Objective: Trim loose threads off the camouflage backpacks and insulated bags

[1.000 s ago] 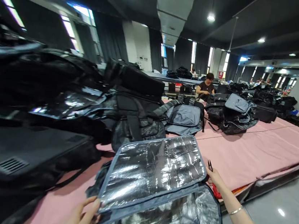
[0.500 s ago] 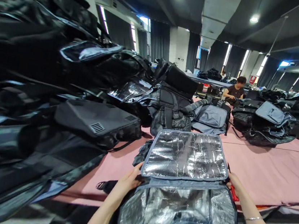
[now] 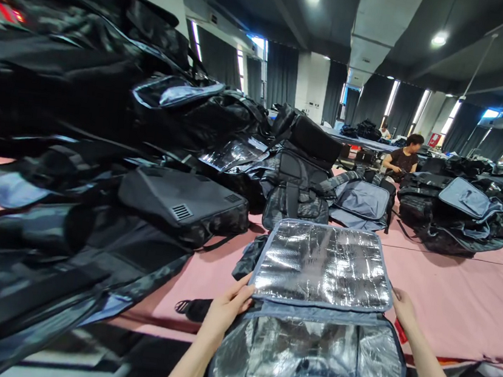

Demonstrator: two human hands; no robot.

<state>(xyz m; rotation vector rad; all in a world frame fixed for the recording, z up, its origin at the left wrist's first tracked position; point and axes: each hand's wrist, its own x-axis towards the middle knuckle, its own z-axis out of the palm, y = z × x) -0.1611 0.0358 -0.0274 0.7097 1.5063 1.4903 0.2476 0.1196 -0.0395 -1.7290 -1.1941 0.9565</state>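
An insulated backpack [image 3: 306, 342] with a silver foil lining stands open in front of me, its foil-lined lid flap [image 3: 324, 265] folded back, away from me. My left hand [image 3: 231, 302] is closed on the left side of the bag by the flap's hinge corner, thumb on top. My right hand [image 3: 404, 311] is at the opposite corner, fingers bent around the edge and partly hidden. Under the right hand shows a red handle-like piece [image 3: 400, 332]; what it belongs to is mostly covered. A black strap with a buckle [image 3: 193, 308] lies left of the bag.
Dark camouflage bags are heaped high on the left [image 3: 63, 80]. A grey-black backpack [image 3: 180, 204] lies nearer on the pink table cover [image 3: 458, 299]. More open bags [image 3: 454, 213] stand along the back. A person [image 3: 404, 158] sits beyond them.
The whole scene has shifted rightward in view as the camera turned left. Both hands remain at the bag's sides. The dark pointed tip beside my right hand no longer shows.
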